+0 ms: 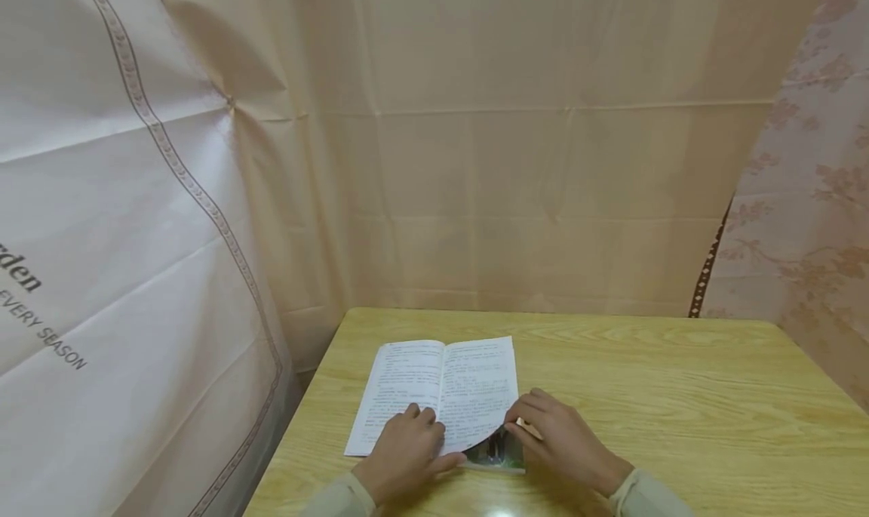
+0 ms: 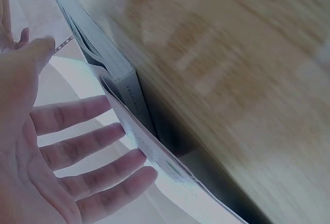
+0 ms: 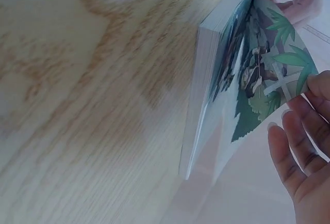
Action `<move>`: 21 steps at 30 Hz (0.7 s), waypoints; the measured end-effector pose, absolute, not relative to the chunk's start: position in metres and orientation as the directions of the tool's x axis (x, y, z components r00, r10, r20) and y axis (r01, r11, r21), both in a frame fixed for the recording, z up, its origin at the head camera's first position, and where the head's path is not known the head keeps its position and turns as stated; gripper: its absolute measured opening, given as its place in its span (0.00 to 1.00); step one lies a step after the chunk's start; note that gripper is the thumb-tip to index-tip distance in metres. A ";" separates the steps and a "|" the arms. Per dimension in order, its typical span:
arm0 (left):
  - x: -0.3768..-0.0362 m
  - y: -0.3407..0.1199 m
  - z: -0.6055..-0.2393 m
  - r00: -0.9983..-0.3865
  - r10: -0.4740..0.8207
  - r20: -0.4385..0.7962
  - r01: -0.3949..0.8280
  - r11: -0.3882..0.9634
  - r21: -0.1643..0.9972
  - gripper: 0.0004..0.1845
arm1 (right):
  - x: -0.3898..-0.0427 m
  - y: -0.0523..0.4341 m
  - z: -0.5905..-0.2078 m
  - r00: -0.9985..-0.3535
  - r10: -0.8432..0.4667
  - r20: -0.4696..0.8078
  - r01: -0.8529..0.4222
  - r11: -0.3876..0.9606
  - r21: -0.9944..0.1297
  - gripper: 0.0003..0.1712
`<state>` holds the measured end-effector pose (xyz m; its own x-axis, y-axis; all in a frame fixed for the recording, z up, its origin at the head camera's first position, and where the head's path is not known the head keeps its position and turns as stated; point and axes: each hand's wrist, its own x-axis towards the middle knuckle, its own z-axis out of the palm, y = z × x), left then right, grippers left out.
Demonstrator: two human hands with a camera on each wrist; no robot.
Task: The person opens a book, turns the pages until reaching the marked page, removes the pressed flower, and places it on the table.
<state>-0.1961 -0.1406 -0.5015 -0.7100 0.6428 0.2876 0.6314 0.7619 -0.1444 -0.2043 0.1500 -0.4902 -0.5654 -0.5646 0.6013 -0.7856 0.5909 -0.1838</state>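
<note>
1. Now: an open book [image 1: 441, 392] lies flat on the wooden table [image 1: 679, 396], toward the table's left edge and close to its near edge, spine running away from the person.
2. Left hand [image 1: 405, 456] rests on the lower part of the left-hand page, fingers [image 2: 98, 146] straight and spread in the left wrist view; it presses rather than grips.
3. Right hand [image 1: 563, 445] is at the near right corner of the book. Its fingertips [image 3: 289, 131] pinch the corner of the top leaf, which is curled up off the block of pages.
4. Under the lifted leaf a page with a green, leafy illustration [image 3: 268, 79] shows; seen from both the head and right wrist views.
5. Judgement: the step in hand is turning a page, caught at the start, with the leaf raised only at its corner.
6. Judgement: the next move calls for carrying that single leaf in an arc over the spine toward the left side. The left hand would need to lift or shift off its page to receive it, while the book stays put on the table.
7. Risk noted: two leaves may cling together at the pinch; cannot tell from these views whether only one is held.
</note>
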 end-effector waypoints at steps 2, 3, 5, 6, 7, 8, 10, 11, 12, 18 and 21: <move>-0.197 -0.140 -0.503 -0.707 0.641 0.299 0.628 0.763 -0.151 0.32 | -0.205 0.149 -0.490 -0.558 -0.560 0.613 -0.786 0.593 -0.174 0.09; -0.197 -0.140 -0.503 -0.705 0.641 0.303 0.629 0.763 -0.150 0.31 | -0.205 0.149 -0.490 -0.559 -0.554 0.617 -0.784 0.596 -0.175 0.09; -0.199 -0.141 -0.504 -0.696 0.645 0.316 0.632 0.759 -0.157 0.28 | -0.204 0.149 -0.491 -0.576 -0.534 0.619 -0.772 0.604 -0.197 0.11; -0.199 -0.141 -0.504 -0.695 0.644 0.321 0.631 0.760 -0.158 0.27 | -0.204 0.150 -0.491 -0.592 -0.520 0.616 -0.761 0.611 -0.216 0.13; -0.200 -0.142 -0.505 -0.692 0.642 0.329 0.630 0.760 -0.159 0.25 | -0.203 0.150 -0.491 -0.613 -0.505 0.607 -0.747 0.620 -0.240 0.15; -0.200 -0.142 -0.505 -0.688 0.640 0.341 0.629 0.761 -0.159 0.22 | -0.202 0.151 -0.492 -0.637 -0.492 0.593 -0.732 0.628 -0.266 0.17; -0.200 -0.143 -0.506 -0.689 0.629 0.361 0.621 0.768 -0.153 0.17 | -0.201 0.152 -0.492 -0.678 -0.485 0.553 -0.703 0.648 -0.294 0.20; -0.200 -0.144 -0.506 -0.690 0.618 0.378 0.616 0.775 -0.142 0.15 | -0.200 0.153 -0.493 -0.696 -0.492 0.524 -0.689 0.661 -0.296 0.20; -0.200 -0.145 -0.506 -0.698 0.598 0.393 0.607 0.786 -0.117 0.13 | -0.200 0.153 -0.494 -0.711 -0.504 0.491 -0.679 0.675 -0.291 0.20; -0.201 -0.151 -0.507 -0.702 0.487 0.519 0.562 0.827 -0.015 0.52 | -0.195 0.155 -0.500 -0.741 -0.609 0.283 -0.669 0.706 -0.231 0.20; -0.204 -0.155 -0.504 -0.643 0.505 0.576 0.588 0.807 -0.050 0.52 | -0.195 0.156 -0.502 -0.741 -0.631 0.231 -0.671 0.704 -0.231 0.26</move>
